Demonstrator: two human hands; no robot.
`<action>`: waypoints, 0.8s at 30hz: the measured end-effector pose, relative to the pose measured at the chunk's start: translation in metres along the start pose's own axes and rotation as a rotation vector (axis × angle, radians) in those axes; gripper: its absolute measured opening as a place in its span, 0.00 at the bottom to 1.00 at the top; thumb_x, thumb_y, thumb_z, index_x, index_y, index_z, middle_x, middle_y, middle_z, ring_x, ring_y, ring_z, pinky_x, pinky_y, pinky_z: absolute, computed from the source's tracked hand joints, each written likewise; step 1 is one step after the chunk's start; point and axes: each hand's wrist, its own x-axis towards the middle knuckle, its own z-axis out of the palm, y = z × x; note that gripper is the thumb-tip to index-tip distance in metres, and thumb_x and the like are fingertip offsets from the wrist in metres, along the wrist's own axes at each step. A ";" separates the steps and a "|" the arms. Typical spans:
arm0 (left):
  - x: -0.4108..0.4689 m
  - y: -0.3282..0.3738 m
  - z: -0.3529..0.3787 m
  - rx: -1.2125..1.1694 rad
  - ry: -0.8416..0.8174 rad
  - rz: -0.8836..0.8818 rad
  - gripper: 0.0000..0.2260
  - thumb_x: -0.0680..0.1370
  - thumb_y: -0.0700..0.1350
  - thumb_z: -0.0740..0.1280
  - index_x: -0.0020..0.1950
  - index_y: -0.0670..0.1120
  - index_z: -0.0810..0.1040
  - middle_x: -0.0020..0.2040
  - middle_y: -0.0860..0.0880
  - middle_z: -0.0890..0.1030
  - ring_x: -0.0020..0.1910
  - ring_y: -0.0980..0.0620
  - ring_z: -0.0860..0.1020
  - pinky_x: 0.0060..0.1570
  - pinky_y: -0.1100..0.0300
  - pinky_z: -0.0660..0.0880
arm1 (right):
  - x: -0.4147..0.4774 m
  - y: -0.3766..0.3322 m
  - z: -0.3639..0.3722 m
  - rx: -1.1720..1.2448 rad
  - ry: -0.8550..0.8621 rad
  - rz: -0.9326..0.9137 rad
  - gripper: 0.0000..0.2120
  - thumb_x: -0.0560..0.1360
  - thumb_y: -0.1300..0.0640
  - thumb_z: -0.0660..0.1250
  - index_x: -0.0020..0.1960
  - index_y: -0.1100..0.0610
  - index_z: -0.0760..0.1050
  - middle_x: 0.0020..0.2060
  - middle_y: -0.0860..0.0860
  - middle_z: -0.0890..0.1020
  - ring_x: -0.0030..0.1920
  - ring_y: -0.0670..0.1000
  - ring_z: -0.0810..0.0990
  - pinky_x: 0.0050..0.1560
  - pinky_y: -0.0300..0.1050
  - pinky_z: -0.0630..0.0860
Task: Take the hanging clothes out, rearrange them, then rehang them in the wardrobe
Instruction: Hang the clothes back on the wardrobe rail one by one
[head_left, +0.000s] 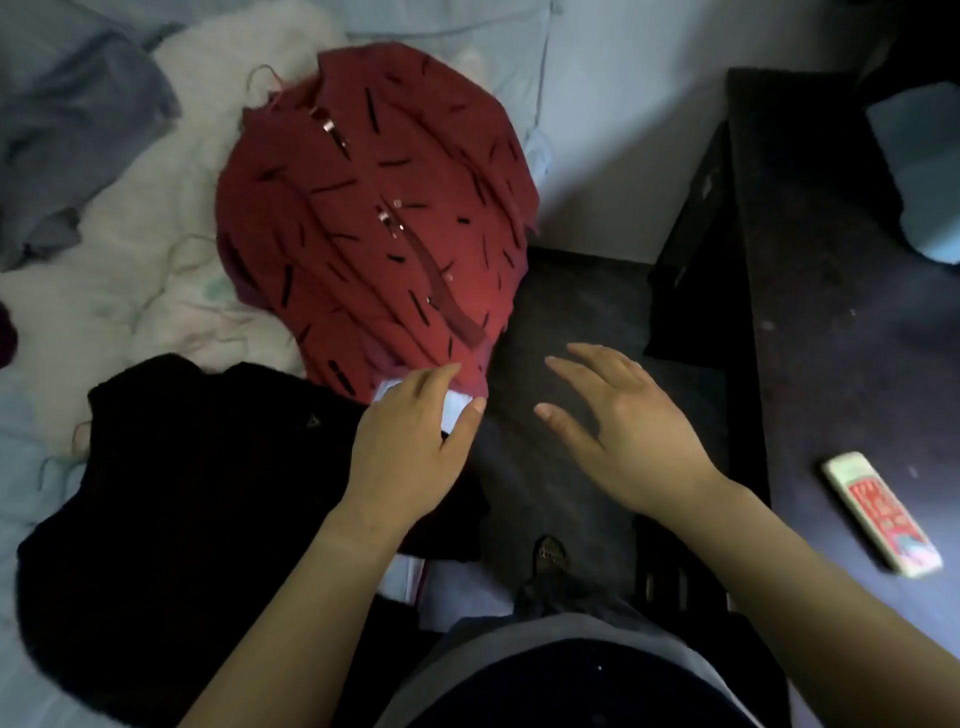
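My left hand (410, 447) lies at the near hem of a dark red garment (374, 208) of soft cloth, strewn with short black dashes and with a strip of metal fastenings down its middle; the fingers are fairly straight and close together, the thumb (470, 415) held apart. Between thumb and forefinger shows a small white piece (458, 406), flat and pale, which the hand rests on; what it is I cannot tell. My right hand (628, 421) is just beside the left, palm down, its fingers (566, 366) spread wide and holding nothing, above a dark grey stretch of cloth (571, 312); whether it touches that cloth I cannot tell.

The red garment is spread out flat on a white fluffy blanket (156, 249), its far end towards the pillows, its near end overlapping the grey cloth; a black knitted garment (182, 493) lies just left of my left wrist, its edge touching the red one. Both rest over a pale blue bed sheet (26, 457); a crumpled grey-blue cloth (67, 130) sits at the far left corner.

To my right stands a dark flat-topped piece of furniture (831, 338); on it, well apart from my hands, lies a slim rectangular phone with a red patterned case (880, 514).
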 end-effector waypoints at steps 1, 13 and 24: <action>0.024 -0.001 -0.003 -0.007 0.020 -0.024 0.29 0.75 0.62 0.51 0.66 0.46 0.72 0.60 0.45 0.77 0.58 0.43 0.75 0.54 0.48 0.74 | 0.028 0.007 -0.006 0.003 -0.011 -0.026 0.33 0.74 0.34 0.48 0.70 0.52 0.67 0.69 0.52 0.69 0.71 0.53 0.63 0.70 0.58 0.62; 0.236 -0.080 -0.023 0.036 0.188 -0.287 0.29 0.75 0.63 0.50 0.67 0.47 0.72 0.61 0.48 0.76 0.58 0.46 0.76 0.54 0.51 0.74 | 0.344 0.002 -0.009 0.001 -0.112 -0.404 0.32 0.73 0.35 0.49 0.69 0.52 0.69 0.68 0.54 0.70 0.69 0.53 0.66 0.67 0.59 0.65; 0.422 -0.199 -0.063 0.164 0.114 -0.356 0.27 0.75 0.63 0.51 0.66 0.51 0.72 0.62 0.50 0.76 0.59 0.47 0.75 0.54 0.50 0.74 | 0.577 0.001 0.018 -0.167 -0.237 -0.593 0.32 0.74 0.37 0.50 0.68 0.55 0.71 0.66 0.57 0.72 0.67 0.58 0.69 0.65 0.60 0.68</action>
